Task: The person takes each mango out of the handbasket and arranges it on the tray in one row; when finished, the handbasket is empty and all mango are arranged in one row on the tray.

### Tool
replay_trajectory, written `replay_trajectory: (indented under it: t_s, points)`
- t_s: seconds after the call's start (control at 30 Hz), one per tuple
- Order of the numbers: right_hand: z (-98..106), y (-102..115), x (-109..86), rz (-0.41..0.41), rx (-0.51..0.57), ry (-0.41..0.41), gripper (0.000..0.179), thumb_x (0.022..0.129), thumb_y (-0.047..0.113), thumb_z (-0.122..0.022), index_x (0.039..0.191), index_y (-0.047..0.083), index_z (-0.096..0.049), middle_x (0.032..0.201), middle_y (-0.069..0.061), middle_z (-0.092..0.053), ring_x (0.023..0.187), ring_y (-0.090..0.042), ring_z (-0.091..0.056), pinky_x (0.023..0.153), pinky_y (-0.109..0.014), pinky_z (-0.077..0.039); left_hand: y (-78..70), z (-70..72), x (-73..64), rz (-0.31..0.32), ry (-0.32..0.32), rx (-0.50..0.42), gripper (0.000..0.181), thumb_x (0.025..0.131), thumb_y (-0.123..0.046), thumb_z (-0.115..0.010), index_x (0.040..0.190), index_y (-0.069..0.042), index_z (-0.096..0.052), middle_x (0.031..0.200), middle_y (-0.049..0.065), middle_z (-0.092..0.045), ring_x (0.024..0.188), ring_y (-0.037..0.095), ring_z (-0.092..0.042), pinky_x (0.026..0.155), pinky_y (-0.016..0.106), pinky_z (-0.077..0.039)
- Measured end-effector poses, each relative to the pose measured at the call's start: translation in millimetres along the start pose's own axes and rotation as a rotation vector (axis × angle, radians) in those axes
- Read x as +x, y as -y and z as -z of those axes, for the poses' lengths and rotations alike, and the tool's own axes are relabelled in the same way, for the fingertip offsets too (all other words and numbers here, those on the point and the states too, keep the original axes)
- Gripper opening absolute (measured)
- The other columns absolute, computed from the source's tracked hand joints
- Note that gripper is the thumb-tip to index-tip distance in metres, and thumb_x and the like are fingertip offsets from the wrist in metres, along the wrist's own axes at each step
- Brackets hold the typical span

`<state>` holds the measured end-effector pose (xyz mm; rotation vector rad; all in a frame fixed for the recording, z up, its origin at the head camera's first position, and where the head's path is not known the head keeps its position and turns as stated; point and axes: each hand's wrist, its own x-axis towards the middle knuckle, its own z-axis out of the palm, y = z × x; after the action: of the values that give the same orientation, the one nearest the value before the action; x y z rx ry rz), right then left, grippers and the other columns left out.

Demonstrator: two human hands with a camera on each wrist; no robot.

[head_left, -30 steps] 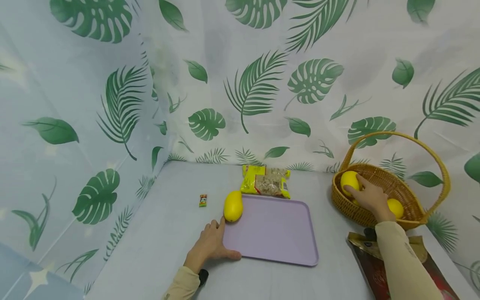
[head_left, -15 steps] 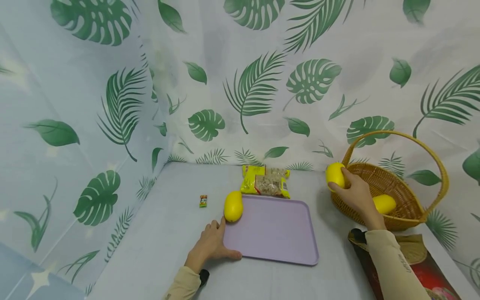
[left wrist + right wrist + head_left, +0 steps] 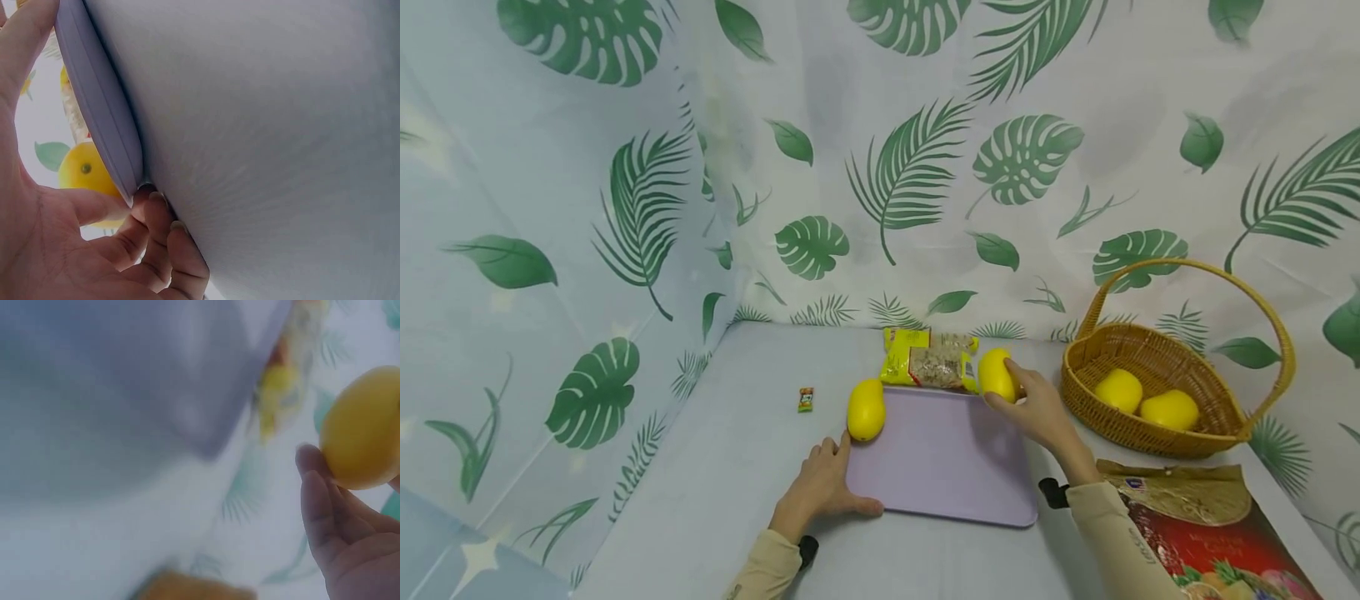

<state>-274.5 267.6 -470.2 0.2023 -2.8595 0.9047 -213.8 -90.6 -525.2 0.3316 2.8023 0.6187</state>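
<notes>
My right hand (image 3: 1036, 407) holds a yellow mango (image 3: 997, 375) between thumb and fingers above the far right corner of the lilac tray (image 3: 940, 467). The right wrist view shows this mango (image 3: 362, 428) at its right edge, with fingertips against its underside. Spread around the tray's near left corner, my left hand (image 3: 823, 487) touches its rim with thumb and index finger. In the left wrist view the other fingers (image 3: 187, 256) bend against the tablecloth. Another yellow mango (image 3: 867, 410) lies at the tray's far left corner, just beyond the left fingertips.
A wicker basket (image 3: 1078, 408) with a tall handle stands at right, with two yellow mangoes (image 3: 1118, 390) inside. In front lies a red and gold bag (image 3: 1202, 525). Behind the tray is a yellow food packet (image 3: 928, 360); a tiny wrapped packet (image 3: 806, 400) lies left.
My right hand has lifted a mango out of the basket and carried it left to the tray's far right corner. My left hand stays at the tray.
</notes>
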Motion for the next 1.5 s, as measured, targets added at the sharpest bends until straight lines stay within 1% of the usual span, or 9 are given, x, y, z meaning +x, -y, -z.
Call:
replay_trajectory:
  t_s: [0.27,0.4,0.5,0.6,0.7,0.93,1.1,1.3,1.5]
  points:
    - [-40,20,0.9,-0.006,0.027,0.058,0.079,0.09,0.046,-0.069,0.153,0.006,-0.041,0.138,-0.029,-0.054,0.112,-0.036,-0.06,0.089,-0.049,-0.051,-0.6,0.1,0.5,-0.001,-0.004,-0.016,0.137,0.058,-0.073,-0.084,0.158,-0.002,-0.024,0.122,0.022,-0.051,0.097,0.027,-0.047,0.087,0.046,-0.047]
    - [-56,33,1.2,-0.009,0.0,0.1,0.078,0.089,0.047,-0.067,0.152,0.008,-0.043,0.138,-0.028,-0.055,0.108,-0.033,-0.059,0.085,-0.043,-0.049,-0.6,0.7,-0.2,0.011,-0.002,-0.02,0.136,0.058,-0.072,-0.085,0.158,-0.002,-0.025,0.122,0.022,-0.051,0.097,0.028,-0.048,0.087,0.047,-0.048]
    - [-67,40,2.8,0.01,-0.008,0.107,0.077,0.089,0.045,-0.067,0.151,0.007,-0.044,0.14,-0.029,-0.054,0.111,-0.035,-0.059,0.085,-0.045,-0.048,0.0,0.1,0.6,0.017,0.0,-0.023,0.136,0.058,-0.071,-0.086,0.157,-0.002,-0.026,0.122,0.023,-0.051,0.097,0.028,-0.048,0.087,0.048,-0.048]
    - [-74,44,5.3,0.024,0.0,0.111,0.076,0.088,0.044,-0.068,0.15,0.006,-0.045,0.143,-0.031,-0.051,0.117,-0.039,-0.057,0.091,-0.05,-0.047,0.2,-0.8,1.7,0.011,0.0,-0.016,0.135,0.058,-0.072,-0.085,0.157,-0.001,-0.026,0.122,0.023,-0.052,0.097,0.028,-0.048,0.087,0.048,-0.048]
    - [-82,50,7.2,0.023,0.003,0.129,0.077,0.088,0.044,-0.069,0.15,0.006,-0.045,0.142,-0.031,-0.052,0.116,-0.039,-0.058,0.094,-0.053,-0.047,-0.2,-0.6,1.4,0.004,-0.004,-0.011,0.135,0.058,-0.073,-0.085,0.157,-0.001,-0.026,0.122,0.022,-0.052,0.097,0.028,-0.048,0.087,0.047,-0.048]
    - [-96,63,6.6,0.027,0.004,0.154,0.075,0.089,0.043,-0.07,0.151,0.009,-0.045,0.145,-0.027,-0.052,0.124,-0.041,-0.057,0.101,-0.057,-0.046,0.5,0.2,0.5,-0.006,-0.014,0.002,0.136,0.059,-0.074,-0.083,0.157,0.0,-0.026,0.115,0.019,-0.052,0.094,0.027,-0.048,0.083,0.045,-0.048]
    - [-101,73,2.6,0.054,0.009,0.161,0.075,0.088,0.041,-0.072,0.15,0.007,-0.046,0.146,-0.028,-0.051,0.126,-0.043,-0.056,0.104,-0.059,-0.045,0.8,0.4,-1.4,-0.003,-0.007,0.001,0.136,0.059,-0.074,-0.083,0.157,0.0,-0.026,0.115,0.02,-0.052,0.094,0.027,-0.048,0.083,0.046,-0.048]
    - [-105,83,1.7,0.049,-0.013,0.193,0.076,0.089,0.046,-0.071,0.151,0.01,-0.045,0.148,-0.025,-0.05,0.132,-0.045,-0.053,0.108,-0.06,-0.042,0.8,0.3,-1.7,-0.005,-0.012,-0.002,0.135,0.059,-0.074,-0.083,0.157,0.0,-0.026,0.114,0.02,-0.052,0.093,0.027,-0.049,0.082,0.046,-0.048]
    - [-108,87,3.6,0.023,-0.024,0.212,0.079,0.088,0.05,-0.071,0.152,0.011,-0.043,0.147,-0.026,-0.051,0.128,-0.043,-0.055,0.105,-0.059,-0.044,0.5,0.9,-2.1,-0.018,-0.026,0.006,0.136,0.058,-0.074,-0.084,0.156,0.002,-0.026,0.113,0.02,-0.052,0.092,0.027,-0.048,0.08,0.045,-0.048]
